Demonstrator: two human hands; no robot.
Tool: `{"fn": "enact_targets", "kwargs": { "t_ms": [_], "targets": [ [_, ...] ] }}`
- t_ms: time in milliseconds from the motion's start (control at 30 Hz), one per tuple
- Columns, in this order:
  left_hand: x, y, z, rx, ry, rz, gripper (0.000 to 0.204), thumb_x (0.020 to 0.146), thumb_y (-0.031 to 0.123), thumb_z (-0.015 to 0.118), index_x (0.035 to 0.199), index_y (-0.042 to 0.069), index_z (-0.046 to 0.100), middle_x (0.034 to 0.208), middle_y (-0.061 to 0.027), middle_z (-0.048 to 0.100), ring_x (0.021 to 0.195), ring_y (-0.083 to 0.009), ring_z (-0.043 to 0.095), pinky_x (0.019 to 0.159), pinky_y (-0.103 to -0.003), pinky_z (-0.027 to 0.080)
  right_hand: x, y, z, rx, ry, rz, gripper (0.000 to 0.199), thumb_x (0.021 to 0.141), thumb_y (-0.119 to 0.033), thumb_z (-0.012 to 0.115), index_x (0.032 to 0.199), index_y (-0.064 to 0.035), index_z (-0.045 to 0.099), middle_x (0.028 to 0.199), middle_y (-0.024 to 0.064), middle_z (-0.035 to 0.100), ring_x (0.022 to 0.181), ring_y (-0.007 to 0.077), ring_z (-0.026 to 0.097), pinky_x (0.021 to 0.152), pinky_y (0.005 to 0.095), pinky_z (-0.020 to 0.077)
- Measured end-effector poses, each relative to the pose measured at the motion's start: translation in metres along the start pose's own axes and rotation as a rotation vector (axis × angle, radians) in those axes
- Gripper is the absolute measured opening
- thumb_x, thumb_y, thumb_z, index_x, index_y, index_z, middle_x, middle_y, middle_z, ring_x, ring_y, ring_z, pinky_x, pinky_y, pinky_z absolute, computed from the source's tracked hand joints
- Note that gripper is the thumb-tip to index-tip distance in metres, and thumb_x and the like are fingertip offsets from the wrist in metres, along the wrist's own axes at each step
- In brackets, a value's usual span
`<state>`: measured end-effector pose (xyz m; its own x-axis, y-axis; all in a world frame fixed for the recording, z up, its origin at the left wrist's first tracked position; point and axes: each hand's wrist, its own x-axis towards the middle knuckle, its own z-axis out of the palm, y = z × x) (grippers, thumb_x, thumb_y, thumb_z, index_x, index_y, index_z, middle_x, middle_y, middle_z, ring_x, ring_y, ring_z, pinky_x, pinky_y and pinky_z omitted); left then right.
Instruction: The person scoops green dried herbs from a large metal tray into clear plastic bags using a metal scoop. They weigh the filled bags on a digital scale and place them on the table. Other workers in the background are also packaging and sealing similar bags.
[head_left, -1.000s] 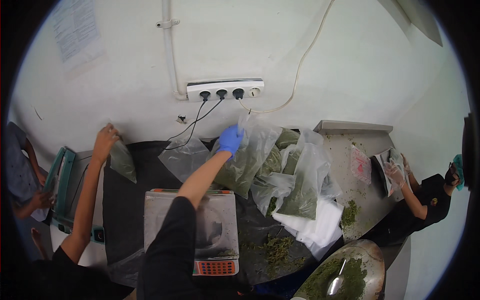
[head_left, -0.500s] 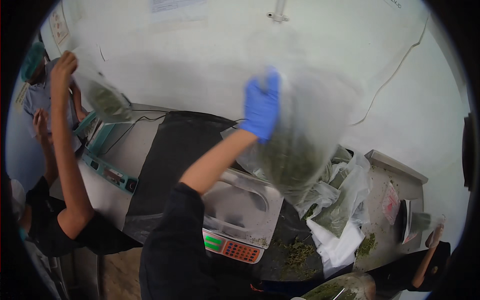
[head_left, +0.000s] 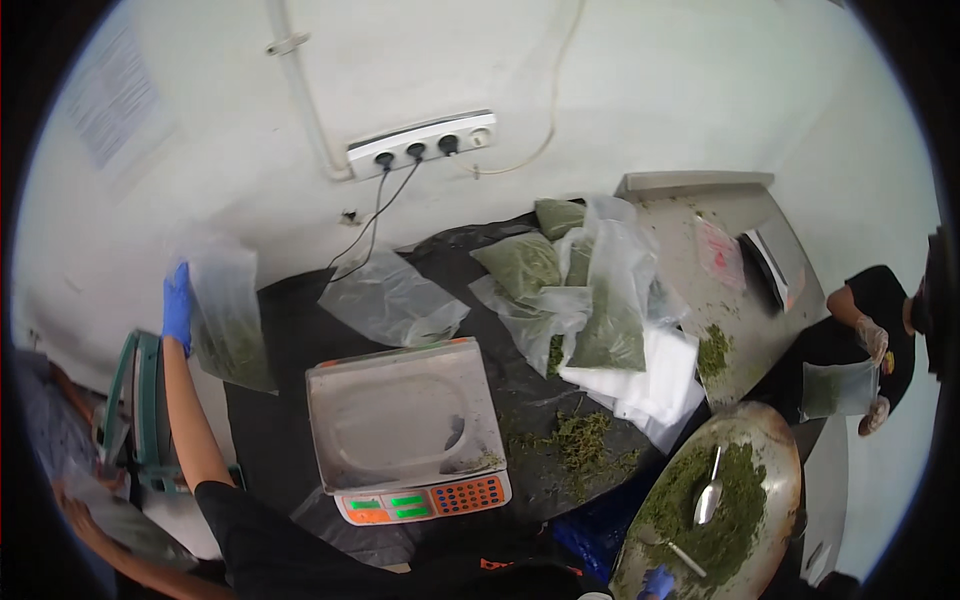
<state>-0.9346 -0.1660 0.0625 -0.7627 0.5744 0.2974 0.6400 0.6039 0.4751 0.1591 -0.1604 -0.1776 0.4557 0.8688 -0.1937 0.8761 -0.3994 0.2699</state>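
Note:
My left hand (head_left: 178, 308), in a blue glove, is closed on the edge of a clear plastic bag (head_left: 232, 335) with chopped green herb in its lower part. It holds the bag upright at the far left, near the wall. My right hand (head_left: 657, 583), also blue-gloved, shows only in part at the lower edge, by the rim of a big metal pan (head_left: 783, 450); its fingers are too hidden to read. In the pan lie loose green herb (head_left: 735, 487), a metal scoop (head_left: 708, 502) and a light-handled utensil (head_left: 688, 560).
A digital scale (head_left: 400, 415) with a bare tray stands on black sheeting. Behind it lies a mostly flat plastic bag (head_left: 395, 297). Filled herb bags (head_left: 520, 265), white sheets (head_left: 650, 375) and spilled herb (head_left: 580, 438) lie to its right. Co-workers are at both sides; the right one holds a bag (head_left: 840, 388).
My left hand has carried the herb bag from above the scale's far side over to the far left. The view has swung, bringing the pan and my right hand into sight.

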Motion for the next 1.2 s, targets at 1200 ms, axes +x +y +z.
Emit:
{"fn": "enact_targets", "kwargs": {
  "t_ms": [1200],
  "targets": [
    [-0.046, 0.434, 0.325, -0.756, 0.217, 0.023, 0.030, 0.087, 0.023, 0.042, 0.097, 0.000, 0.058, 0.090, -0.0202, 0.060, 0.085, -0.0350, 0.058, 0.074, -0.038, 0.045, 0.043, -0.111, -0.119, 0.446, 0.035, -0.008, 0.040, 0.086, -0.042, 0.044, 0.082, -0.0071, 0.064, 0.070, 0.0135, 0.062, 0.064, 0.0262, 0.058, 0.060, 0.0391, 0.0448]
  ]
}}
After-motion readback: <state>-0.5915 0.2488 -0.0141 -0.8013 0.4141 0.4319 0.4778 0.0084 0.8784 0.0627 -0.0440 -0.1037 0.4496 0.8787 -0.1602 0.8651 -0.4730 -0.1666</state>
